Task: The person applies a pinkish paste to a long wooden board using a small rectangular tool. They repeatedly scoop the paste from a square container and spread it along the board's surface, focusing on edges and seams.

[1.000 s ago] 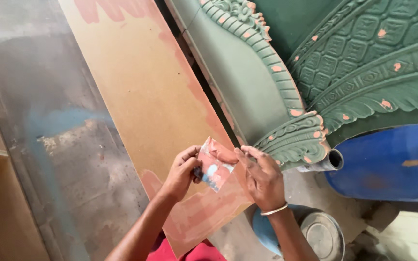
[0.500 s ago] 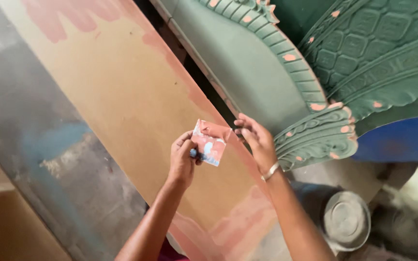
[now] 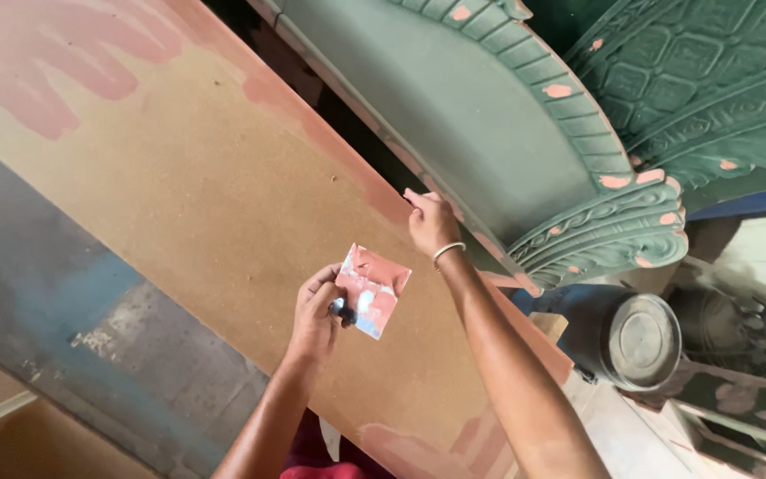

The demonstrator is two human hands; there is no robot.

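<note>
Sandpaper (image 3: 371, 290) hides left fingertips (partly).

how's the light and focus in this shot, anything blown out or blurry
Head view: soft daylight, no hard glare on the brown board; the far right edge by the round tin is washed out and hazy; the left hand and its pink-smeared card are fairly sharp; the green carved panel looks slightly soft.

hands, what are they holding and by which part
The left hand pinches the pink-smeared scraper card by its lower left edge. The right hand holds nothing, resting on the board's edge.
</note>
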